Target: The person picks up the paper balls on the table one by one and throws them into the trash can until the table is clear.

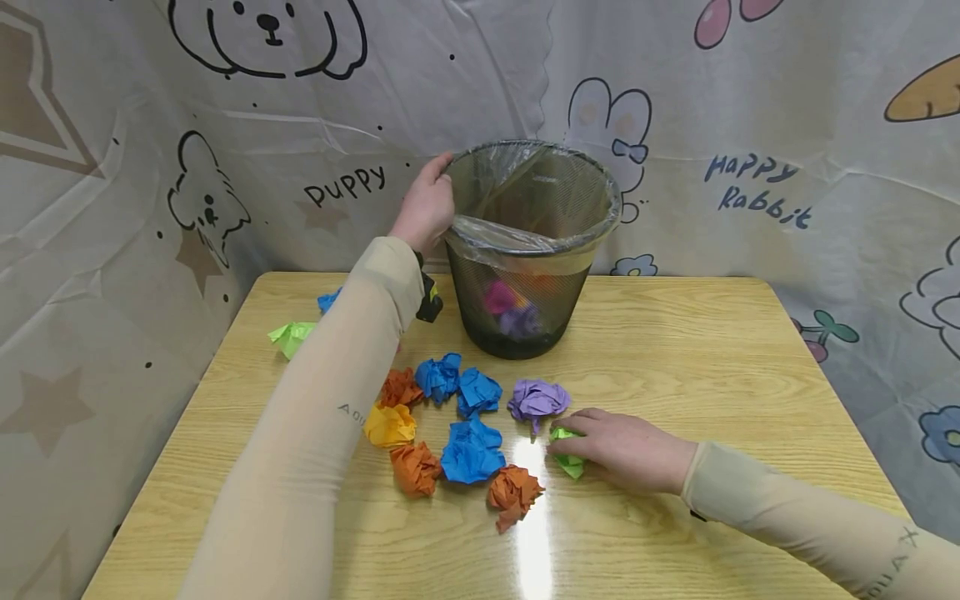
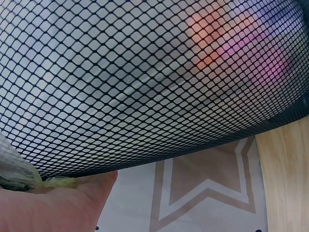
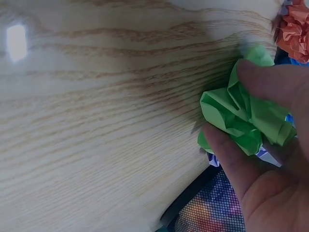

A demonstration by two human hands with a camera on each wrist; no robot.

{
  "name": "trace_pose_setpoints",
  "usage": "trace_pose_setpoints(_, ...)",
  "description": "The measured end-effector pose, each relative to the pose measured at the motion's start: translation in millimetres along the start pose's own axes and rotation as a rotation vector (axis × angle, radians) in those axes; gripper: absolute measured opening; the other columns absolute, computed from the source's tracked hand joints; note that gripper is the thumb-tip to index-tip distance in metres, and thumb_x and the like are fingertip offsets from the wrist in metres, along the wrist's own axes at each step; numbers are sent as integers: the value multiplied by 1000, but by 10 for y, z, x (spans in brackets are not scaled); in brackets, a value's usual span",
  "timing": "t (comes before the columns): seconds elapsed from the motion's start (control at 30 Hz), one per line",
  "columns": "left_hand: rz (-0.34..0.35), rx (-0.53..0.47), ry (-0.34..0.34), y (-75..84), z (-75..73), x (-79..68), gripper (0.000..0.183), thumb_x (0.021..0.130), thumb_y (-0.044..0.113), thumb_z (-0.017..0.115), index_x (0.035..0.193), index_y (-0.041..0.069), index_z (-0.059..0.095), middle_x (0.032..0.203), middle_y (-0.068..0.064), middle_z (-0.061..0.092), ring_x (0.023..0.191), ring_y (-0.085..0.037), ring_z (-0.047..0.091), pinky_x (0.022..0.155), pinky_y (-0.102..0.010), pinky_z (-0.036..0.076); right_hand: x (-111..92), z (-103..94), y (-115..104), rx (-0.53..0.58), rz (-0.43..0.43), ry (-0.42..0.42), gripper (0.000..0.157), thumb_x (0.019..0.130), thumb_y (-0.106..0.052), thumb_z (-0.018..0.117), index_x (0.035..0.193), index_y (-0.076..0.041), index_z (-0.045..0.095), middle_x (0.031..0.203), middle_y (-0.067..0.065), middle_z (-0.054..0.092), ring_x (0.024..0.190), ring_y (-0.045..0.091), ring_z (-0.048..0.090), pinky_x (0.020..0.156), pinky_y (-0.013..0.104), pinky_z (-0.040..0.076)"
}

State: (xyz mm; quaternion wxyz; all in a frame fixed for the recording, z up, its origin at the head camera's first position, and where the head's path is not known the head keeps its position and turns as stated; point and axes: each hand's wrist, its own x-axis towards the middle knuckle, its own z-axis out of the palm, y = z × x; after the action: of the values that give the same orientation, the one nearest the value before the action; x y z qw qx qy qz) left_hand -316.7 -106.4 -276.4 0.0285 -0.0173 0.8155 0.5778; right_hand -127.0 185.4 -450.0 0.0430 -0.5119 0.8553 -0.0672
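My left hand (image 1: 425, 207) grips the left rim of a black mesh wastebasket (image 1: 517, 275), lined with a clear plastic bag (image 1: 510, 237). Pink, purple and orange crumpled paper shows through the mesh at the bottom, also in the left wrist view. In the right wrist view my right hand (image 3: 270, 179) holds a crumpled green paper ball (image 3: 241, 113) between thumb and fingers, close over the table. Just beyond that hand in the head view lies a purple paper ball (image 1: 538, 400); an orange paper ball (image 1: 514, 496) lies to its left.
Several more paper balls lie mid-table, among them a large blue one (image 1: 472, 450), a yellow one (image 1: 390, 426) and an orange one (image 1: 416, 469). Another green ball (image 1: 292, 337) sits at the far left, partly behind my left arm. A printed cloth (image 1: 480, 75) hangs behind the wooden table (image 1: 712, 358).
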Motion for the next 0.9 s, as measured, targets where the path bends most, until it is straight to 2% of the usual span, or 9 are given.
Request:
trace_pose_setpoints(0.17, -5, 0, 3, 6, 2, -7, 51, 114, 26, 21, 165, 31, 22, 169, 9, 17, 65, -7, 39, 60, -24, 38, 6, 30, 22, 1, 2, 22, 48, 88, -7, 80, 132, -22, 69, 135, 8, 64, 120, 29, 61, 97, 43, 54)
trace_pose_setpoints(0.23, -5, -12, 0, 6, 0, -5, 51, 114, 26, 21, 165, 30, 21, 169, 9, 17, 58, -10, 33, 58, -23, 37, 12, 33, 29, 0, -4, 32, 47, 87, -6, 80, 130, -21, 70, 135, 7, 64, 119, 28, 61, 97, 42, 54)
trace_pose_setpoints(0.53, -4, -2, -4, 7, -10, -19, 52, 114, 26, 21, 165, 31, 20, 170, 8, 16, 55, -7, 33, 61, -25, 38, 29, 55, 27, -11, -17, 68, 45, 84, -2, 81, 124, -20, 73, 127, 3, 66, 107, 23, 65, 88, 37, 57)
trace_pose_setpoints(0.63, -2, -5, -8, 0, -8, -16, 52, 114, 26, 21, 165, 30, 20, 170, 8, 16, 50, -8, 28, 60, -25, 38, 26, 72, 22, -2, -10, 75, 44, 83, -1, 81, 122, -20, 73, 125, 2, 67, 104, 21, 64, 86, 35, 57)
trace_pose_setpoints(0.7, -1, -1, -10, 0, -9, -20, 52, 114, 26, 21, 165, 30, 20, 170, 8, 16, 55, -7, 34, 63, -25, 39, 26, 78, 14, 5, -7, 80, 44, 83, -1, 82, 121, -20, 73, 122, 1, 67, 102, 20, 64, 85, 34, 57)
trace_pose_setpoints(0.8, 3, 1, -11, -2, -10, -22, 52, 114, 26, 21, 165, 29, 20, 170, 7, 16, 58, -9, 33, 65, -27, 39, 27, 77, -8, 17, 8, 86, 43, 82, 1, 81, 119, -20, 74, 119, 0, 67, 101, 18, 63, 85, 33, 57)
trace_pose_setpoints(0.9, 4, 18, -3, 1, -8, -20, 51, 114, 26, 21, 165, 29, 21, 170, 8, 17, 69, -3, 38, 71, -26, 39, 27, 70, -37, 26, 33, 85, 43, 82, 3, 81, 118, -21, 74, 124, 3, 66, 105, 20, 63, 88, 35, 57)
